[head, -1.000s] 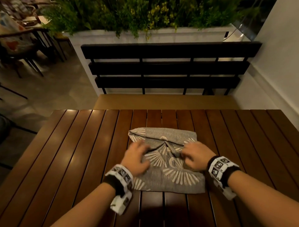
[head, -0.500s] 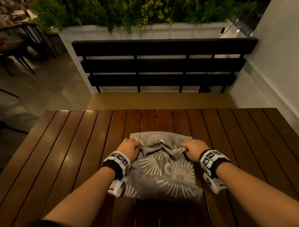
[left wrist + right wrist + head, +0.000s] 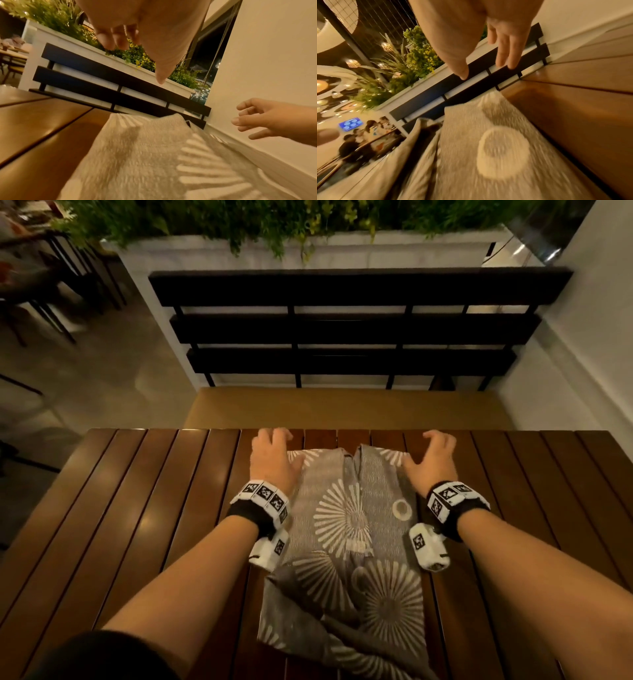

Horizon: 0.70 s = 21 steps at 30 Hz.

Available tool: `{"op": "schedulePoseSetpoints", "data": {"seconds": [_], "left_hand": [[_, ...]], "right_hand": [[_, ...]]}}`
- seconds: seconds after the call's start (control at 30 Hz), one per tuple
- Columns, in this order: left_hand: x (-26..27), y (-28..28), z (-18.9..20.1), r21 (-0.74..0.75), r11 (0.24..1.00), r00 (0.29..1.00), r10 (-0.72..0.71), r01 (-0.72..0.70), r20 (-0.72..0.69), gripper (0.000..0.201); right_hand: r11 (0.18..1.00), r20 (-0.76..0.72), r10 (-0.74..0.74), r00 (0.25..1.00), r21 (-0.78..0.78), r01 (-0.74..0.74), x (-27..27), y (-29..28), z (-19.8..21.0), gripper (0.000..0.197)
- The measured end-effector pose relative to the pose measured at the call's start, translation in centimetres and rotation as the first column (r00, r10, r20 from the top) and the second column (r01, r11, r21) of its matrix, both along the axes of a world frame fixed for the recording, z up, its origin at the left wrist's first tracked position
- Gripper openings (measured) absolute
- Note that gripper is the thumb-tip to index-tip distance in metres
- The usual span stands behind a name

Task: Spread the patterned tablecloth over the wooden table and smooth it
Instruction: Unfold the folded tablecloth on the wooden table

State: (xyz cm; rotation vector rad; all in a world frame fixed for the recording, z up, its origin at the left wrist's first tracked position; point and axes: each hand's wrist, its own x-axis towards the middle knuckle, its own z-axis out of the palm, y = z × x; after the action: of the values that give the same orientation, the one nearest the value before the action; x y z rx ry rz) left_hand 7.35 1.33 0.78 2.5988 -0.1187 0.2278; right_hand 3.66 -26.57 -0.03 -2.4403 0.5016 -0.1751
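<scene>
A grey tablecloth (image 3: 356, 542) with white sunburst and ring patterns lies as a long folded strip down the middle of the slatted wooden table (image 3: 137, 508), from the far edge toward me. Its near end is rumpled. My left hand (image 3: 274, 453) hovers over the strip's far left corner, fingers loosely spread and holding nothing. My right hand (image 3: 433, 457) hovers beside the far right corner, fingers spread and empty. In the left wrist view the cloth (image 3: 137, 155) lies below my lifted left hand (image 3: 145, 40); the right wrist view shows the cloth (image 3: 488, 148) under my raised right hand (image 3: 479, 47).
A dark slatted bench back (image 3: 352, 330) and its tan seat (image 3: 342, 409) stand just beyond the table's far edge. Behind it a white planter (image 3: 308, 251) holds green plants. A white wall (image 3: 599, 337) runs along the right. Chairs (image 3: 41, 296) stand at far left.
Both hands carried the cloth's top fold away to the far edge, lengthening the strip, then let go. The fingers that gripped it are now spread above it.
</scene>
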Motion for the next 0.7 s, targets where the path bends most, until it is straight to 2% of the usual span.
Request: {"op": "schedulePoseSetpoints", "data": {"seconds": [0.03,0.07,0.1,0.13,0.17,0.23,0.27,0.3,0.4,0.5,0.6,0.7], "left_hand": [[-0.1,-0.1,-0.5,0.020,0.999,0.999,-0.046,0.047,-0.027,0.026],[-0.4,-0.2,-1.1,0.058,0.991,0.988,-0.118,0.124,-0.103,0.019],[-0.8,-0.2,-2.0,0.108,0.969,0.956,-0.192,0.220,-0.220,0.020],[-1.2,0.0,-2.9,0.153,0.934,0.900,-0.253,0.322,-0.354,0.030],[-1.7,0.2,-3.9,0.178,0.891,0.824,-0.288,0.417,-0.487,0.046],[-2.5,0.5,-5.7,0.211,0.811,0.692,-0.294,0.546,-0.659,0.074],[-2.8,0.5,-6.4,0.237,0.782,0.667,-0.283,0.577,-0.689,0.081],[-3.0,0.3,-6.8,0.261,0.766,0.665,-0.273,0.588,-0.695,0.084],[-3.2,-0.1,-6.7,0.283,0.759,0.664,-0.249,0.586,-0.705,0.085],[-2.6,-0.6,-5.7,0.275,0.756,0.647,-0.246,0.594,-0.722,0.083],[-0.7,-1.1,-4.7,0.277,0.767,0.698,-0.290,0.578,-0.654,0.068],[1.2,-1.6,-4.2,0.194,0.805,0.695,-0.329,0.560,-0.639,0.072]], "right_hand": [[0.998,0.008,0.052,0.999,-0.046,-0.051,-0.2,0.2,-0.4,0.039],[0.979,-0.032,0.164,0.986,-0.116,-0.167,-0.5,0.4,-1.0,0.030],[0.926,-0.117,0.314,0.942,-0.180,-0.331,-0.9,0.7,-1.3,0.023],[0.839,-0.223,0.460,0.860,-0.207,-0.503,-1.4,1.0,-1.7,0.025],[0.742,-0.337,0.566,0.752,-0.188,-0.643,-1.9,1.3,-2.2,0.034],[0.605,-0.540,0.638,0.549,-0.090,-0.791,-2.8,1.8,-3.3,0.065],[0.569,-0.605,0.630,0.487,-0.067,-0.820,-3.1,2.1,-4.1,0.079],[0.547,-0.645,0.613,0.456,-0.071,-0.834,-3.3,2.4,-4.9,0.088],[0.522,-0.676,0.579,0.455,-0.121,-0.844,-3.5,3.0,-6.0,0.096],[0.534,-0.679,0.588,0.441,-0.084,-0.841,-3.0,3.1,-5.5,0.096],[0.588,-0.617,0.619,0.486,-0.046,-0.807,-1.6,3.0,-4.2,0.075],[0.695,-0.519,0.605,0.604,-0.025,-0.718,0.0,3.3,-2.9,0.050]]}}
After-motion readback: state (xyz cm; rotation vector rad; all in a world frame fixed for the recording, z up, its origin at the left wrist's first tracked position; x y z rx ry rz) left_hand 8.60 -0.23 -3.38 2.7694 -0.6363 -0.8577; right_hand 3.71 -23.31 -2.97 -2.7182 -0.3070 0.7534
